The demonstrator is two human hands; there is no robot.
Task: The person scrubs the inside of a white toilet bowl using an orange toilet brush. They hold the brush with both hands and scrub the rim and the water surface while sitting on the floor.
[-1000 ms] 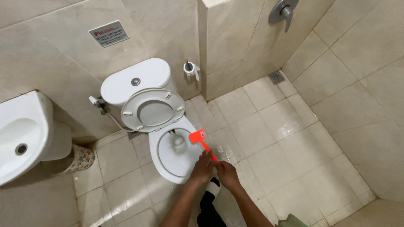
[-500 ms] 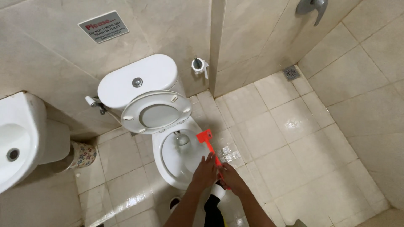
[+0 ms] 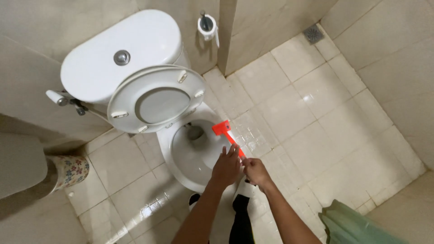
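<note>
Orange plastic makes up the small flat-headed tool with a thin stick handle [image 3: 226,134], and both hands hold it over the front edge of the white toilet bowl [image 3: 190,156]. The left hand [image 3: 226,167] has its fingers [image 3: 233,152] curled together around the handle, and the right hand [image 3: 255,171] pinches the low end of the same handle, so both are closed on it. The square head pokes out over the rim, near the water hole. I think the tool is light and stiff, and it could be slippery if it is wet. The handle is the best place to grip it, close to where the hands are. The round white seat and lid [image 3: 156,98] stand tipped up against the white water tank with a silver push button [image 3: 121,56]. The floor of pale square tiles [image 3: 312,113] looks shiny and wet, so feet could slip. A flower-patterned stand [image 3: 68,171] sits at the left, a small white holder [image 3: 208,26] hangs on the wall, and a grey floor drain [image 3: 313,33] is in the far corner. Something green [image 3: 357,226] lies at the bottom right.
</note>
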